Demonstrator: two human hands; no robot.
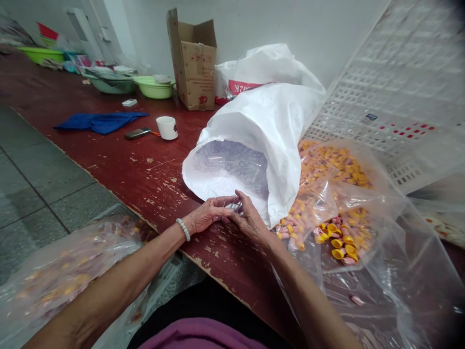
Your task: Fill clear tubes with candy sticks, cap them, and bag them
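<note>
At the mouth of a white sack [261,114] lying on its side, my two hands meet over the table edge. Clear plastic pieces with round rims [232,165] fill the sack opening. My left hand [209,214], with a beaded bracelet [183,229] at the wrist, is closed around small clear plastic pieces. The right hand [250,218] has thumb and fingers bent against the same clear pieces, touching the left fingertips. Fingers partly cover the pieces, so their exact shape is hard to make out.
Right of the sack, an open clear bag holds many yellow-capped pink pieces [337,242], beneath a tilted white plastic basket [392,97]. A cup [167,128], a phone [138,133], a blue cloth [101,122], a cardboard box [196,68] and basins [154,87] stand on the red table [145,179].
</note>
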